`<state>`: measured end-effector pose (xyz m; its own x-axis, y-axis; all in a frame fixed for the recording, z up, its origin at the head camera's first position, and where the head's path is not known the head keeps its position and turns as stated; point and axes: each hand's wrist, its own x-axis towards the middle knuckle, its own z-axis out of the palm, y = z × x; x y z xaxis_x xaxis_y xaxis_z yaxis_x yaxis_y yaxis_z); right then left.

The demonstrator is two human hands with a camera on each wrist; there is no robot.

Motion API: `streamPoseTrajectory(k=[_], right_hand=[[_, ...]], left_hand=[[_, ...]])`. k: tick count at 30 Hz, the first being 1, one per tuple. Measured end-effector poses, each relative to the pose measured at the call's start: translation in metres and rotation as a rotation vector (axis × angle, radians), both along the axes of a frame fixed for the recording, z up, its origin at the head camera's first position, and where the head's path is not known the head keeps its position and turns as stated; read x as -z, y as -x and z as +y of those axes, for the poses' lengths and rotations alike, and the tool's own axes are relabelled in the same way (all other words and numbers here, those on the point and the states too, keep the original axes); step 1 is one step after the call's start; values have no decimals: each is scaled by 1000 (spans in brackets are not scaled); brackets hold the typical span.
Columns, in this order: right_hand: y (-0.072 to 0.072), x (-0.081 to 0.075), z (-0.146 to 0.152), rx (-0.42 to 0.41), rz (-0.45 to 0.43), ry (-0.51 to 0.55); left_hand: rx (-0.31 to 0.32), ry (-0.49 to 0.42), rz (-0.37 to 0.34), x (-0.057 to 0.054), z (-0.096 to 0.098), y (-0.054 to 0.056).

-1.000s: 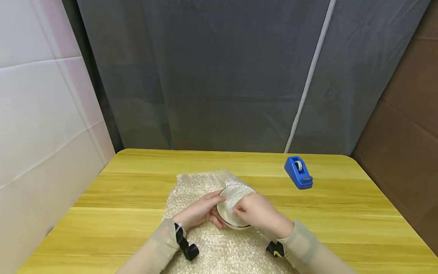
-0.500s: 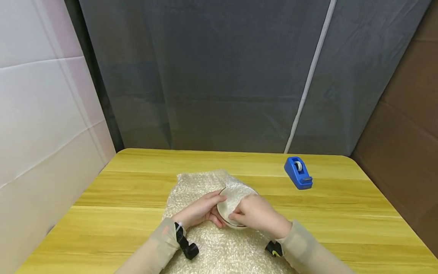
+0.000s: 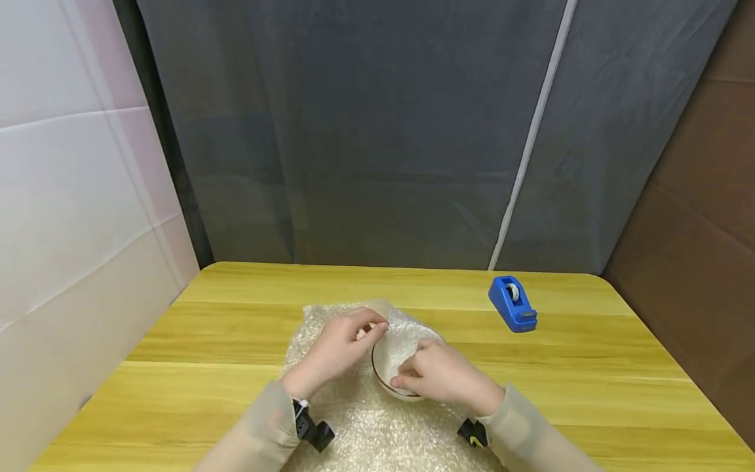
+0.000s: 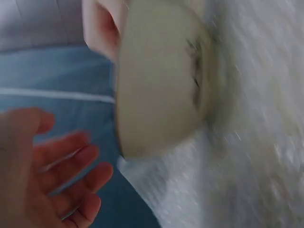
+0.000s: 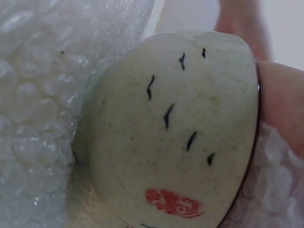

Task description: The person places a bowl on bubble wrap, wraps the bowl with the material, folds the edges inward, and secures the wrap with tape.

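A pale ceramic bowl (image 3: 383,364) with a brown rim stands on a sheet of bubble wrap (image 3: 383,436). Dark bird-like marks and a red stamp decorate its side (image 5: 175,118) in the right wrist view. One flap of the wrap (image 3: 404,333) comes over the far rim into the bowl. My right hand (image 3: 445,372) reaches inside with curled fingers, holding the flap down; its fingertips are partly hidden. At the upper left of the rim is my left hand (image 3: 336,347). Its fingers are loosely spread, apart from the bowl (image 4: 156,85), in the left wrist view.
A blue tape dispenser (image 3: 512,303) with a roll of tape sits at the far right of the wooden table (image 3: 590,367). Dark cloth (image 3: 377,144) hangs behind the table, with a white panel on the left and a brown one on the right.
My left hand has let go of the bowl's left side and moved up toward the far-left rim. Inside the bowl, my right hand has shifted slightly left and down.
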<state>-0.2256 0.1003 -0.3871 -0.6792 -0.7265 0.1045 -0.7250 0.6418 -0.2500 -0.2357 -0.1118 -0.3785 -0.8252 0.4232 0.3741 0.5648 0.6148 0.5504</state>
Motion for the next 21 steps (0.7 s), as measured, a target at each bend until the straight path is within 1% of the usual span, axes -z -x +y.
streamPoseTrajectory(k=[1,2,4,6,8,11,13,15,17,19,21], right_hand=[[0,0,0,2,17,-10],[-1,0,1,2,32,-16],[-1,0,1,10,43,-23],[-2,0,1,14,48,-31],[-2,1,1,11,54,-36],[-1,0,1,-18,55,-36],[0,-4,4,-52,18,-28],[0,-12,9,-81,-32,-24],[-1,-24,17,-88,-69,-18],[-3,-35,27,-71,-89,-7],[-6,-45,39,-46,-84,9]], left_hand=[[40,81,45,-1,2,-3],[87,154,66,-2,5,-7],[169,298,78,-1,11,-12],[203,416,62,2,16,-17],[201,484,38,5,19,-19],[175,543,3,8,21,-19],[163,568,-19,8,22,-19],[157,576,-39,7,23,-20],[153,582,-48,7,24,-20],[148,583,-48,7,25,-20],[146,592,-41,7,25,-20]])
